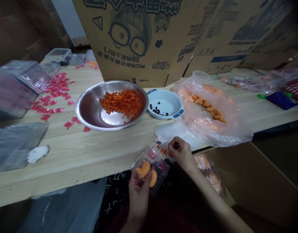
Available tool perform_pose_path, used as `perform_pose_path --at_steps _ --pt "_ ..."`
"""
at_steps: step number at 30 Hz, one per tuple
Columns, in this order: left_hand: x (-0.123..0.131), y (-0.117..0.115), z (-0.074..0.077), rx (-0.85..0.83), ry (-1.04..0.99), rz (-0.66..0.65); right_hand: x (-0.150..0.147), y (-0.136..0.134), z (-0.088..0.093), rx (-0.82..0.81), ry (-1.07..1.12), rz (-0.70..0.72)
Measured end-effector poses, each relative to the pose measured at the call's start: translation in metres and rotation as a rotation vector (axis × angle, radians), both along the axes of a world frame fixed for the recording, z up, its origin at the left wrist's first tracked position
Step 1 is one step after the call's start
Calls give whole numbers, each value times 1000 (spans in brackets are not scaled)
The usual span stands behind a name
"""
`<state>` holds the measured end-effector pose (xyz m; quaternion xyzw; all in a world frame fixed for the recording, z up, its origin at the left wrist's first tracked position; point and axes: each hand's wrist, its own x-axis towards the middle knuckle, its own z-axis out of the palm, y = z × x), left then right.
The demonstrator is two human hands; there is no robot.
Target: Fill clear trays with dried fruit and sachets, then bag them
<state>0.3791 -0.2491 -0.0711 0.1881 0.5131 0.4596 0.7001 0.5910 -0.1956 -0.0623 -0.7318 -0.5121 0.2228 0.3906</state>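
Note:
Over the table's front edge, a clear plastic bag (pixel 149 149) holds orange heart-shaped pieces (pixel 143 169), a small red packet (pixel 152 153) and several small orange bits. My left hand (pixel 139 191) pinches the bag's lower part, thumb on the orange pieces. The fingers of my right hand (pixel 181 149) are closed at the upper right edge of the same bag. Just beyond lies a stack of clear film or bags (pixel 174 132). A steel bowl (pixel 87 111) of orange cubes (pixel 121 102) and a light blue bowl (pixel 167 100) with dark bits (pixel 156 111) stand behind.
A large plastic bag (pixel 232 121) of orange pieces lies right of the bowls. Red packets (pixel 58 85) are scattered at left near clear containers (pixel 30 76). Cardboard boxes (pixel 149 69) stand along the back. A blue scoop (pixel 281 99) lies far right; an open carton (pixel 255 171) sits below.

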Motion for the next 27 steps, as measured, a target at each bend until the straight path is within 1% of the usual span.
perform_pose_path --at_steps 2,4,8,11,15,18,20,22,27 --pt "0 -4 -4 25 39 -33 -4 0 -2 24 -74 -1" --pt "-3 -4 -4 42 64 -71 -7 3 -3 40 -134 1" --pt "-8 5 1 91 66 -142 -7 18 -6 52 -215 40" --pt "-14 14 5 123 47 -195 -1 34 -6 42 -247 85" --pt "-19 28 8 177 63 -274 10 53 -1 7 -258 134" --pt "-16 37 8 182 86 -271 10 59 7 -15 -274 194" --pt "-10 40 6 163 87 -247 7 56 12 -11 -298 227" --pt "-3 41 4 141 57 -234 4 48 13 0 -327 247" --pt "9 38 3 40 -74 -198 7 10 7 -8 -546 216"
